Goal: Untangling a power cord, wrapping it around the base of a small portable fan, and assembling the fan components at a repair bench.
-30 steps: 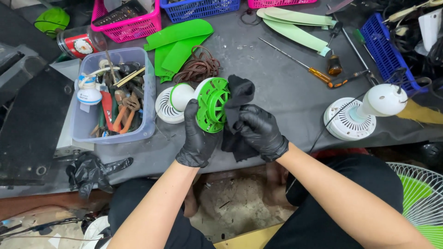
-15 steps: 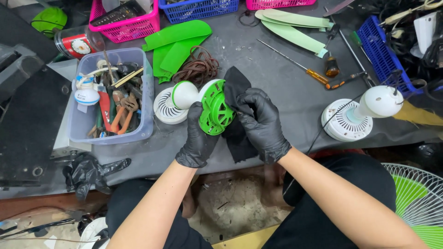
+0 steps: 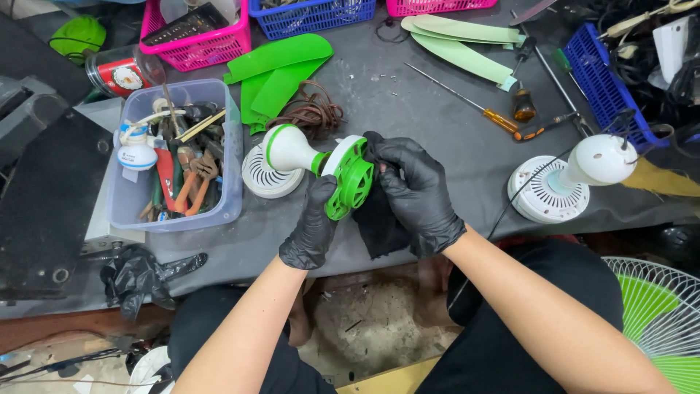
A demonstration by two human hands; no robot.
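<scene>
**Both gloved hands on the small green-and-white fan, cloth against its guard**

Left to right:
- far left: black case [image 3: 40, 197] at the edge, crumpled black glove [image 3: 142, 273] lying loose below it near the surface lip
- clear plastic bin [image 3: 226, 157] holds pliers [image 3: 197, 179], a white bottle [image 3: 136, 153] and other hand tools; looks parked within left reach
- pink basket [image 3: 193, 45] and red can [image 3: 117, 73] further back
- green fan blades [image 3: 281, 69] lie flat beside a coil of brown cord [image 3: 313, 113], just behind the work
- left hand [image 3: 312, 226]: grip closed on the lower rim of the green fan guard [image 3: 351, 179], apparently to steady it. The fan [image 3: 292, 149] is tilted over, white motor housing pointing left, its round base [image 3: 266, 179] resting on the surface
- right hand [image 3: 415, 193]: fingers folded over a black cloth [image 3: 379, 219], pressing it to the guard face; cloth hangs down between the hands. Grip is clamped on the cloth
- screwdrivers [image 3: 503, 120] and pale green blades [image 3: 467, 44] lie behind on the right
- second white fan [image 3: 565, 182], no guard, stands well apart to the right, cable trailing
- blue basket [image 3: 598, 73] at right edge

Surface [image 3: 437, 95]: dark grey sheet, dusty, a few tiny loose bits. Cluttered workshop; dirty floor below, a large green fan grille [image 3: 656, 314] at lower right
</scene>
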